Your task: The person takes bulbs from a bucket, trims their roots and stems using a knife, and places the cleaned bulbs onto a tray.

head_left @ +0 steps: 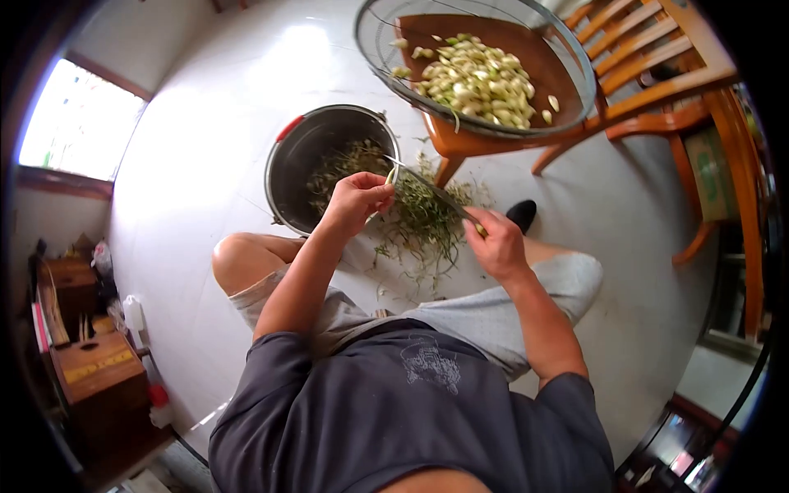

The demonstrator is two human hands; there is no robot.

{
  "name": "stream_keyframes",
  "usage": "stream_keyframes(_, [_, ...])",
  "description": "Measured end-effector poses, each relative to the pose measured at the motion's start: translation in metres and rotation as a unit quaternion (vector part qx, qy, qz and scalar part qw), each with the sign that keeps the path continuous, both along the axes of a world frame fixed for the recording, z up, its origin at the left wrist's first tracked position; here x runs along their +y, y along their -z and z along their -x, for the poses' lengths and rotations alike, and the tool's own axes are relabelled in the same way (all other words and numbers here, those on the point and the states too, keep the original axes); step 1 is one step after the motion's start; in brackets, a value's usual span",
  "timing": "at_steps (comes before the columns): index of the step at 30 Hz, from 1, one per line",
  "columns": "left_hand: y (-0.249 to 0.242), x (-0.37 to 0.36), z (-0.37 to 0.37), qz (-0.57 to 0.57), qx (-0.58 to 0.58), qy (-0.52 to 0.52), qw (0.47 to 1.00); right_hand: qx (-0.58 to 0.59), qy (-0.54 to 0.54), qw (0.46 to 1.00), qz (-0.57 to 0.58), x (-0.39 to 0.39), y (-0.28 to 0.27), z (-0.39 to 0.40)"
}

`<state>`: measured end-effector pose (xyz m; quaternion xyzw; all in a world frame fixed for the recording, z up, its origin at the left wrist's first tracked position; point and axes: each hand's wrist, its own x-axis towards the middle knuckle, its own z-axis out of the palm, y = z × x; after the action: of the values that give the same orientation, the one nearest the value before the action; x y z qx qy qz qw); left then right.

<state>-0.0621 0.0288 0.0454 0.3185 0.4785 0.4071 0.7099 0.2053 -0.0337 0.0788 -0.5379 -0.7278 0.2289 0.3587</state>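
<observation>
My left hand (360,202) pinches a small pale bulb with a short stem (390,175) over the rim of the bucket. In my right hand (497,245) is a knife (441,194), its blade slanting up and left so that the tip end overlaps the bulb. Below the hands stands a dark metal bucket (281,174) with a red handle grip, holding dry-looking trimmings (333,168). Beside it, a heap of green stalks and stringy roots (423,218) is strewn over the floor between my legs.
A wide, see-through mesh basket (588,97) with many whitish-green bulbs (485,82) rests on a wooden chair (450,146) at the upper right. More wooden furniture (744,214) stands at the right edge. A wooden cabinet (97,370) is at the left.
</observation>
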Motion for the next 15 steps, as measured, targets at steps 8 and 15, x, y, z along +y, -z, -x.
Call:
stream_keyframes(8, [-0.003,-0.006,-0.048,-0.004,0.056,0.063,0.996,-0.053,-0.011,0.998,-0.025,-0.002,0.000,0.001])
stream_keyframes(15, [-0.015,-0.007,-0.058,-0.006,0.063,0.076,0.995,-0.096,-0.001,0.995,-0.018,-0.002,0.009,-0.003])
